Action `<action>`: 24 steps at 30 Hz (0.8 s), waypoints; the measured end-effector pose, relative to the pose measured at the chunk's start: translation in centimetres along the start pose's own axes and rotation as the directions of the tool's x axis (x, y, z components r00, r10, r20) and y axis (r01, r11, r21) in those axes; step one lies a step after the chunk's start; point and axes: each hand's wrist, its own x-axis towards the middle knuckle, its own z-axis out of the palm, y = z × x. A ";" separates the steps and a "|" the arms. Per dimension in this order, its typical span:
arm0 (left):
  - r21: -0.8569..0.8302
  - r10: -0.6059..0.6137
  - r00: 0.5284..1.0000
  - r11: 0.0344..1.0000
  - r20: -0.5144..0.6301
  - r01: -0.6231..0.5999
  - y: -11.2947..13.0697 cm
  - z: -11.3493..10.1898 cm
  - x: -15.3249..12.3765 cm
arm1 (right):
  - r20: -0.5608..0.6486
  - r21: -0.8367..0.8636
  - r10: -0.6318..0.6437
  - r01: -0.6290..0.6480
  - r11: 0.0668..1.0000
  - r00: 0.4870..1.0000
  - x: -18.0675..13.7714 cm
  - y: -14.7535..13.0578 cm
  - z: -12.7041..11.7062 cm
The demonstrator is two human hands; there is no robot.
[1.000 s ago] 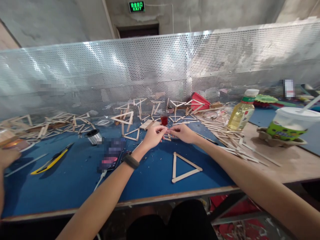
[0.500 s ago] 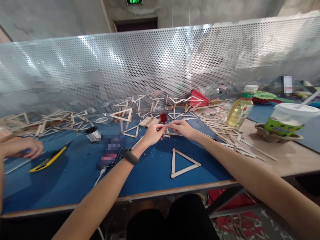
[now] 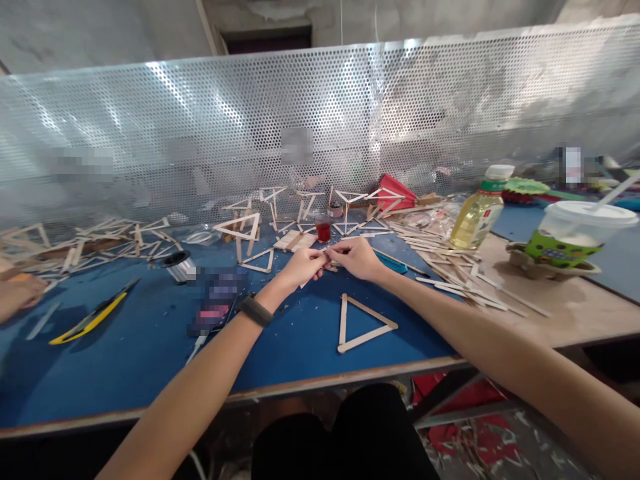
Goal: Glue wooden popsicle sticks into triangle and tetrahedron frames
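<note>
Stick triangle [image 3: 368, 339] lies flat on the blue counter [image 3: 295, 360], just on the wearer's side of the hands and touched by neither. I judge two hazards: a lowered right forearm could shift the triangle or strain its corners, and uneven fingertip pressure could let the held work slip. From my remote view, the left hand [image 3: 304, 267] and right hand [image 3: 356, 259] meet at the fingertips, each with thumb and fingers pinched closed, apparently on a small pale piece [image 3: 327, 253]; fingers hide its shape.
</note>
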 end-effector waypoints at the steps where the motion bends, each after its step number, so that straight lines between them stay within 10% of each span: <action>1: 0.004 -0.003 1.000 1.000 0.006 0.003 0.0 -0.1 0.0 | 0.002 -0.041 -0.020 0.020 0.999 1.000 0.0 -0.1 0.0; 12: 0.083 0.052 0.998 0.995 0.027 -0.054 1.1 -1.3 -0.9 | 0.043 -0.328 -0.126 0.133 0.935 0.991 0.3 0.2 -1.2; 18: 0.037 0.085 0.996 0.996 -0.007 -0.085 0.8 -1.6 -0.3 | -0.051 -0.223 -0.114 0.100 0.970 0.992 0.5 1.4 -1.8; 24: -0.051 0.045 0.997 0.998 0.068 -0.042 1.1 -1.3 -0.4 | 0.119 -0.071 -0.140 0.149 0.986 0.983 0.3 1.9 0.1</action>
